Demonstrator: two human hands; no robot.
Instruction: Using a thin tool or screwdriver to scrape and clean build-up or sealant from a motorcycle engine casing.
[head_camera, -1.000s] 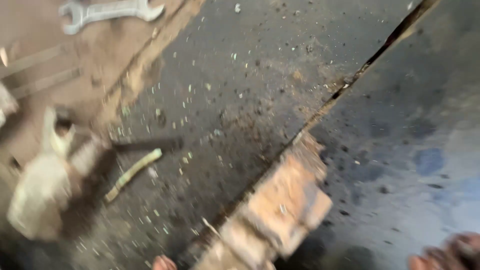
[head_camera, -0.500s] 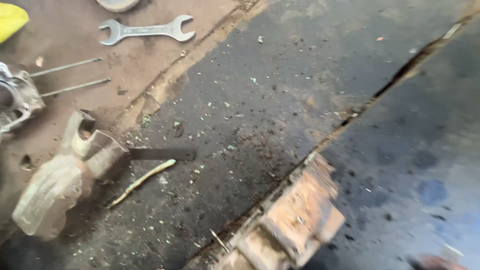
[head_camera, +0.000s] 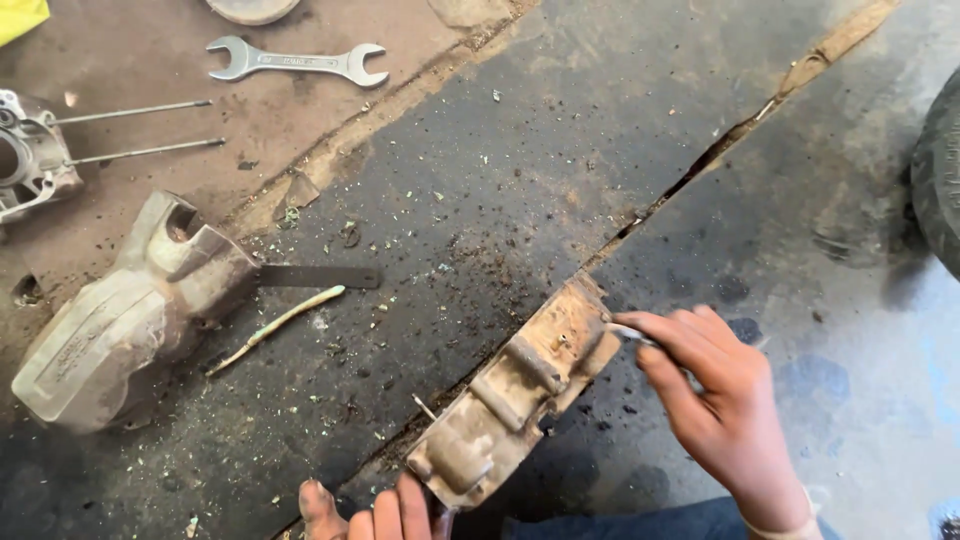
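A long, dirty tan metal part (head_camera: 515, 398) lies tilted across the dark oily floor. My left hand (head_camera: 375, 510) grips its near end at the bottom edge of the view; only the fingertips show. My right hand (head_camera: 715, 400) pinches a thin light-coloured tool (head_camera: 632, 333) whose tip touches the far end of the part. What the tool is exactly I cannot make out.
A grimy engine cover (head_camera: 120, 320) lies at left with a flat dark blade (head_camera: 315, 277) and a thin pale strip (head_camera: 275, 325) beside it. Farther back are a double-ended spanner (head_camera: 297, 62), an engine casing with two long studs (head_camera: 40, 150) and a tyre (head_camera: 940, 170) at right.
The view has swung down and right and sharpened. My right hand has come up from the bottom edge to the far end of the metal part, holding the thin tool.
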